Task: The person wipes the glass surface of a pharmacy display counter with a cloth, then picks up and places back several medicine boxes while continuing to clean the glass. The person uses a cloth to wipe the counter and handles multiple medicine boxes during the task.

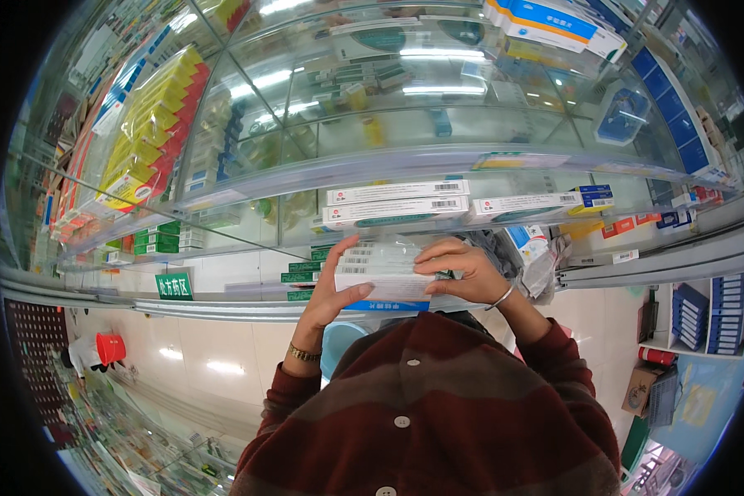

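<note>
My left hand point(332, 288) grips the left end of a stack of white medicine boxes point(384, 282), its thumb along the near side. Several barcodes show on the stack, a blue printed band runs along its near edge, and clear plastic film covers part of its top. At the stack's right end, the fingers and thumb of my right hand point(462, 270) hold it. Just beyond, long white boxes point(397, 211) lie one on another on a glass shelf. Green boxes point(301, 276) sit low in the case, left of my left hand.
The glass display case point(372, 167) spans the front, its metal rail point(223, 308) close to me. Crumpled plastic point(538, 273) lies right of my hands. A light-blue bucket point(342, 344) stands by my left forearm. A person point(85, 353) is near a red bucket point(110, 348) at far left.
</note>
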A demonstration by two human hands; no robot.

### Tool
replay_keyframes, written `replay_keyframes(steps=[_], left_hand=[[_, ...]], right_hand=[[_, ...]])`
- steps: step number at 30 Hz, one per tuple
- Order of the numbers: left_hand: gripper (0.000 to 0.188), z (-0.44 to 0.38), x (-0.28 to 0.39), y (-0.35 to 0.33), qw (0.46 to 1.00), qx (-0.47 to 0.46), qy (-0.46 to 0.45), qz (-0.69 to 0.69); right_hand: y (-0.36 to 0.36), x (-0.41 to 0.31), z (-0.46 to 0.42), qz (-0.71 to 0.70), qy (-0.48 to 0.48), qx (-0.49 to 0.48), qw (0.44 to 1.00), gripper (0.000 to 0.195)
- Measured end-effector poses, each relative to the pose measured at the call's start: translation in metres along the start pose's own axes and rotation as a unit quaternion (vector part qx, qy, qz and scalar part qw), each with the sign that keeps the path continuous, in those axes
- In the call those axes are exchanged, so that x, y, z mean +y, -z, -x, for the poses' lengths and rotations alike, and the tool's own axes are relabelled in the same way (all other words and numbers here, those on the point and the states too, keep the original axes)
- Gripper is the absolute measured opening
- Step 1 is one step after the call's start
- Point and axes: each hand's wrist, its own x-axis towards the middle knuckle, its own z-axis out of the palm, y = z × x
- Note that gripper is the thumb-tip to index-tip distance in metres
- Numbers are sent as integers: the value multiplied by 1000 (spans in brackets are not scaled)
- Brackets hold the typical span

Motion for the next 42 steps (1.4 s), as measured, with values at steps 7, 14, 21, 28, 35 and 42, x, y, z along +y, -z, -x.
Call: replay_keyframes(steps=[7,14,21,28,35,42], left_hand=[[82,-18,16,-35,998,-13,17,-57],[80,-27,24,-60,998,-48,-21,-36],[83,-20,28,-66,998,-63,3,30],[93,3,155,-90,935,-204,-240,-162],[93,-68,273,-159,942,-68,-303,-125],[76,-129,249,-162,950,-235,-98,180]], right_hand=[[8,6,28,-56,-21,124,991,22],[27,-9,44,-132,31,241,961,11],[78,-13,70,-444,20,455,771,11],[94,-6,87,-380,-121,388,831,7],[110,-36,85,-185,72,204,959,13],[190,-141,76,86,91,227,966,20]])
